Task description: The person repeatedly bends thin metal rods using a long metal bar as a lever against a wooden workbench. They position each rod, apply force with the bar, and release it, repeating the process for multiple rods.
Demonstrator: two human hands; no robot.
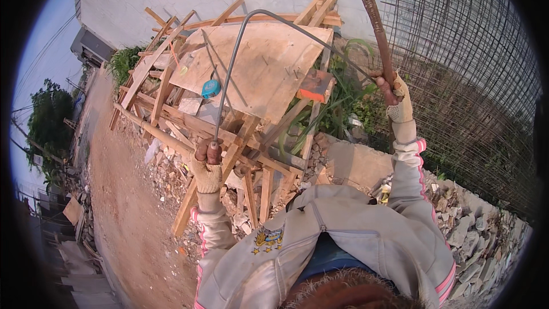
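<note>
My left hand (208, 157), in a cream fingerless glove, is closed around the lower end of a bent steel bar (258, 11), which arches upward and slopes down to my right hand (392, 91). That gloved hand is closed on a rusty notched steel tool (372, 11), held upright, with the bar's other end at its fingers. Beneath the bar, a plywood sheet (286, 57) lies on stacked timber, carrying thin rods. A teal tape measure (210, 88) sits near the sheet's left edge, and an orange-and-black object (311, 86) by its right.
Loose timber (154, 74) and rubble (466, 234) lie around the pile, with weeds (337, 114) among them. Wire mesh panels (457, 51) stand against the pale wall (131, 6) on the right. A dirt path (120, 206) runs along the left.
</note>
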